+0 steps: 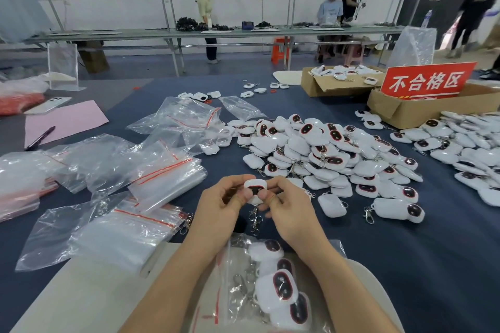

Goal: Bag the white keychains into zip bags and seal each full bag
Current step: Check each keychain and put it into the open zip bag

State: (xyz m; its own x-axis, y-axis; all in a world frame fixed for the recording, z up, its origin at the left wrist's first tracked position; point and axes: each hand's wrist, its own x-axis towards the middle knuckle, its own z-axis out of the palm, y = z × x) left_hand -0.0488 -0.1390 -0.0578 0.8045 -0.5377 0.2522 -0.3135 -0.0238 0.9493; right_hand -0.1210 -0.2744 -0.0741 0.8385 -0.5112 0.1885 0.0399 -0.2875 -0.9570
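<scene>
Both hands hold one white keychain (255, 190) with a dark oval face above the blue table; its metal clasp (254, 220) dangles below. My left hand (226, 201) grips its left side and my right hand (286, 205) pinches its right side. A zip bag (243, 265) with several white keychains inside lies between my forearms near the front edge. A big heap of white keychains (324, 151) spreads just beyond my hands. Empty zip bags with red seals (130, 227) are stacked to the left.
More keychains (470, 143) pile at the right. Two cardboard boxes (322, 86) (405, 113) and a red sign (427, 82) stand at the back right. A pink sheet (67, 119) and pen (40, 138) lie far left. People stand by a long bench behind.
</scene>
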